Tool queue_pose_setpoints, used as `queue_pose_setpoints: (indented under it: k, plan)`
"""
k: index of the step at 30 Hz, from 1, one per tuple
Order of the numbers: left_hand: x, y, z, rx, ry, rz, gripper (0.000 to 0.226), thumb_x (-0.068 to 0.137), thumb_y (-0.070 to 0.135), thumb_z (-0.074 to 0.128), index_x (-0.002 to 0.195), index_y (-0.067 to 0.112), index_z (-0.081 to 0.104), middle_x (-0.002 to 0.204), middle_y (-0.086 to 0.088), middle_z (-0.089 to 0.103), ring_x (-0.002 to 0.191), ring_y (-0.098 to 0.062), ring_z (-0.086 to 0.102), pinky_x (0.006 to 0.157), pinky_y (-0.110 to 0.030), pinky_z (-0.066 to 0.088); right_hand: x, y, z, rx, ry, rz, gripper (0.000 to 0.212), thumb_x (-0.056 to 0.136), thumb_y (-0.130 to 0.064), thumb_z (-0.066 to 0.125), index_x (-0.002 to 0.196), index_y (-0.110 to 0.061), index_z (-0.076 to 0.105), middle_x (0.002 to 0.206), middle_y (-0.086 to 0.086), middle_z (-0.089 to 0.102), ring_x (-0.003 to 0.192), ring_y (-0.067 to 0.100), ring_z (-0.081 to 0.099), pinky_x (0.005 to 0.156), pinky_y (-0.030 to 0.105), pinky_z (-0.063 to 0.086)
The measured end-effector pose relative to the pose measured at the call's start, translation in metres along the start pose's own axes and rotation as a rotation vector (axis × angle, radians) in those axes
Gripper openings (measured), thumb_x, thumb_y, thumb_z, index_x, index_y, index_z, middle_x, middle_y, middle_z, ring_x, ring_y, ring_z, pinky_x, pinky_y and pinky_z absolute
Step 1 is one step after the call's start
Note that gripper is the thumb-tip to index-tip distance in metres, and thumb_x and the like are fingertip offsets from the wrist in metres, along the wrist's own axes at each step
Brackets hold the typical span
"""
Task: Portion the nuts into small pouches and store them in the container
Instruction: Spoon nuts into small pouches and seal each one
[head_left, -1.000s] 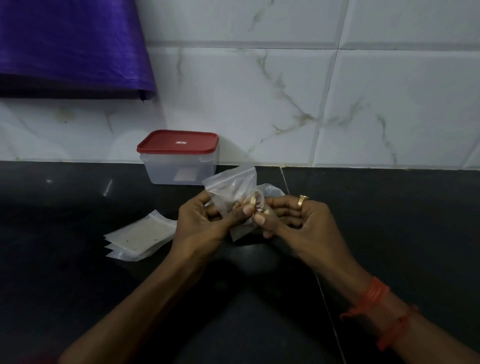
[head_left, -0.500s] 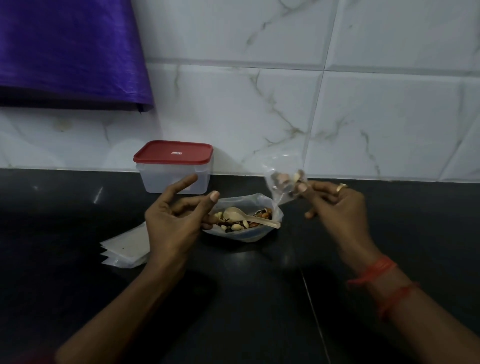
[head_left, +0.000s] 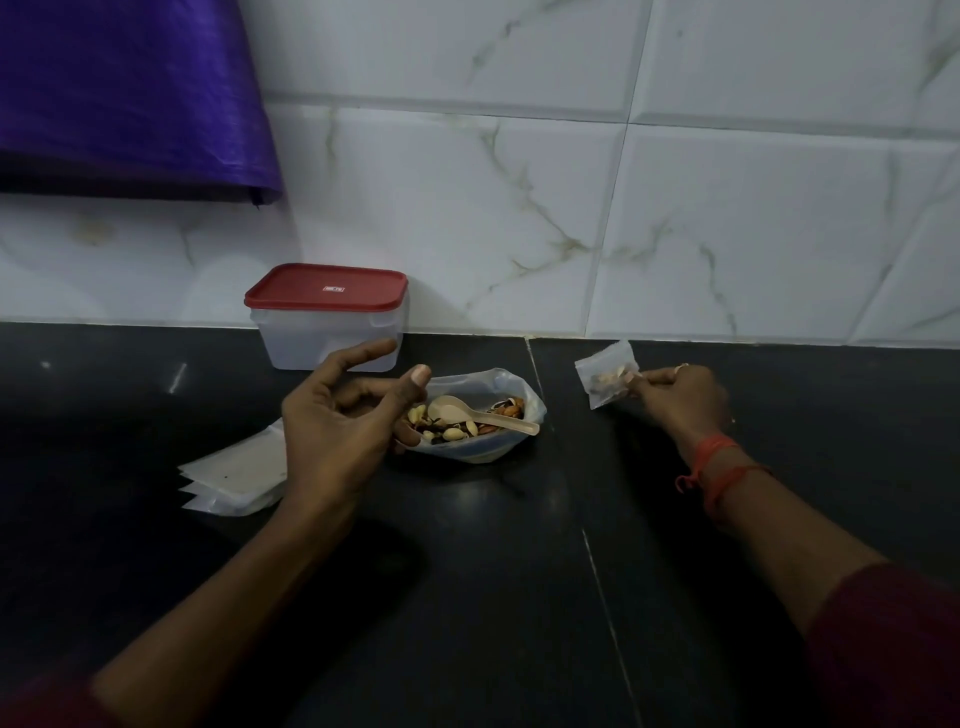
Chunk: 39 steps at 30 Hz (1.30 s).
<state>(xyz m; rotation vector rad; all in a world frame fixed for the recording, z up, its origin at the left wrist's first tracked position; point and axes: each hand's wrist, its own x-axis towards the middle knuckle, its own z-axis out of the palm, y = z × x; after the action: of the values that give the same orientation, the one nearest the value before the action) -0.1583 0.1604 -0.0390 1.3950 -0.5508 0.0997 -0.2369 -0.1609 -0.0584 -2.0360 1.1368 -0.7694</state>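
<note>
As pouch (head_left: 605, 375) moved right, R hand (head_left: 678, 397) pinches it | L hand (head_left: 337, 421) fingers apart, prob. empty

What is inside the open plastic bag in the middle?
The open plastic bag holds mixed nuts, with a pale spoon lying on top. Whatever sits under the spoon or behind the left hand is covered.

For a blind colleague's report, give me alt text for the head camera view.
A person's right hand pinches a small pouch of nuts over a black counter; the left hand hovers open by a bag of mixed nuts holding a spoon. A red-lidded container stands closed behind.
</note>
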Motion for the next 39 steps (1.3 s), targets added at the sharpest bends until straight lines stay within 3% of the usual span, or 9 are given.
queue_pose_setpoints:
  k: [8, 13, 17, 19, 24, 26, 31, 35, 39]
  plan:
    - [0.005, 0.004, -0.001, 0.016, 0.004, 0.051, 0.034, 0.082, 0.025, 0.072, 0.115, 0.023, 0.062, 0.079, -0.003, 0.075, 0.058, -0.015, 0.068, 0.055, -0.02, 0.055, -0.014, -0.001, 0.0, -0.576, 0.025, -0.238, 0.03, 0.096, -0.045, 0.053, 0.118, -0.032, 0.069, 0.123, 0.008, 0.055, 0.113, 0.028, 0.059, 0.11, 0.053, 0.028]
    - [0.015, 0.024, -0.016, 0.233, -0.095, 0.194, 0.021, 0.086, 0.032, 0.073, 0.102, 0.02, 0.068, 0.077, -0.002, 0.073, 0.062, -0.012, 0.07, 0.049, -0.02, 0.053, -0.047, -0.036, 0.009, -0.293, 0.061, -0.358, 0.025, 0.093, -0.04, 0.058, 0.114, -0.032, 0.069, 0.124, 0.004, 0.054, 0.115, 0.026, 0.058, 0.109, 0.051, 0.031]
    - [0.038, 0.04, -0.055, 0.742, -0.153, 0.265, 0.034, 0.079, 0.059, 0.072, 0.095, 0.028, 0.071, 0.077, 0.011, 0.071, 0.067, -0.001, 0.067, 0.06, -0.031, 0.056, -0.097, -0.082, 0.021, -0.054, 0.064, -0.585, 0.016, 0.091, -0.037, 0.062, 0.104, -0.033, 0.07, 0.108, -0.002, 0.063, 0.1, 0.02, 0.065, 0.085, 0.034, 0.046]
    - [0.047, 0.042, -0.076, 0.96, -0.18, 0.205, 0.039, 0.076, 0.065, 0.069, 0.095, 0.032, 0.07, 0.081, 0.015, 0.07, 0.075, 0.001, 0.065, 0.069, -0.034, 0.057, -0.124, -0.1, 0.027, -0.006, 0.022, -0.68, 0.013, 0.091, -0.035, 0.062, 0.101, -0.034, 0.07, 0.102, -0.006, 0.064, 0.093, 0.015, 0.065, 0.077, 0.029, 0.046]
    - [0.064, 0.026, -0.107, 1.352, -0.465, -0.22, 0.071, 0.063, 0.073, 0.072, 0.114, 0.023, 0.066, 0.111, 0.004, 0.068, 0.099, -0.015, 0.062, 0.09, -0.045, 0.052, -0.176, -0.126, 0.054, -0.05, -0.156, -0.811, 0.015, 0.089, -0.037, 0.06, 0.099, -0.033, 0.07, 0.102, -0.011, 0.068, 0.095, 0.012, 0.065, 0.096, 0.041, 0.045]
    - [0.066, 0.02, -0.112, 1.43, -0.559, -0.36, 0.078, 0.054, 0.078, 0.074, 0.104, 0.019, 0.066, 0.1, 0.003, 0.068, 0.089, -0.016, 0.062, 0.08, -0.038, 0.051, -0.188, -0.13, 0.066, -0.075, -0.209, -0.849, 0.016, 0.09, -0.039, 0.061, 0.102, -0.033, 0.07, 0.101, -0.011, 0.069, 0.094, 0.012, 0.065, 0.095, 0.04, 0.046]
    - [0.066, 0.01, -0.105, 1.576, -0.604, -0.368, 0.095, 0.049, 0.083, 0.074, 0.117, 0.019, 0.059, 0.107, 0.001, 0.063, 0.096, -0.02, 0.059, 0.089, -0.045, 0.052, -0.197, -0.127, 0.082, -0.14, -0.254, -0.891, 0.018, 0.092, -0.04, 0.062, 0.108, -0.034, 0.067, 0.101, -0.013, 0.068, 0.098, 0.009, 0.063, 0.097, 0.04, 0.041]
    - [0.065, 0.015, -0.102, 1.586, -0.557, -0.324, 0.093, 0.054, 0.077, 0.078, 0.125, 0.021, 0.058, 0.114, 0.001, 0.064, 0.1, -0.019, 0.058, 0.078, -0.039, 0.048, -0.195, -0.122, 0.085, -0.158, -0.274, -0.864, 0.017, 0.092, -0.039, 0.061, 0.107, -0.034, 0.067, 0.102, -0.012, 0.067, 0.1, 0.01, 0.062, 0.093, 0.037, 0.038]
    - [0.066, 0.02, -0.104, 1.535, -0.578, -0.344, 0.089, 0.057, 0.07, 0.081, 0.126, 0.019, 0.059, 0.116, 0.0, 0.065, 0.106, -0.022, 0.06, 0.094, -0.046, 0.052, -0.195, -0.12, 0.086, -0.172, -0.277, -0.872, 0.015, 0.094, -0.037, 0.06, 0.106, -0.033, 0.068, 0.1, -0.012, 0.068, 0.099, 0.011, 0.062, 0.092, 0.037, 0.037]
